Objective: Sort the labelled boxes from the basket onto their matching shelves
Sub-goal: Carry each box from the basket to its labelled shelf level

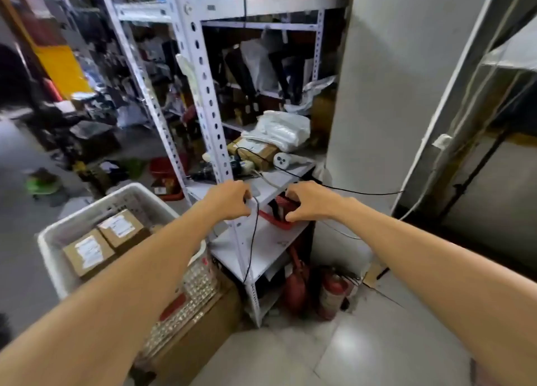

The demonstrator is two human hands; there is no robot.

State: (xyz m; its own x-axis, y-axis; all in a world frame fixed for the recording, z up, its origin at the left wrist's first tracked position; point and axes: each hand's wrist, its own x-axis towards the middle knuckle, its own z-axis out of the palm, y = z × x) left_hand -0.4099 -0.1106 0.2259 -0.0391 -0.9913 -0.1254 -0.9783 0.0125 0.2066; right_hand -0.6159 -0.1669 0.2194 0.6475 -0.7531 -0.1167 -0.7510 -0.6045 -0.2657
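A white basket (55, 240) stands at lower left with two brown labelled boxes, one nearer (88, 253) and one farther (122, 226). In front of me is a white perforated metal shelf unit (270, 249). My left hand (229, 201) is curled at the front edge of a shelf board, and a thin black cable (252, 240) hangs down from its fingers. My right hand (311, 201) grips the rim of a small red basket (276, 220) on the shelf below, thumb under, fingers over. Neither hand holds a box.
The upper shelf board holds a brown parcel (258, 153), white plastic bags (282, 128) and a power strip. Red fire extinguishers (332, 292) stand on the floor by the grey wall (392, 95). A cardboard carton (203, 336) sits under the basket. Clutter covers the floor at left.
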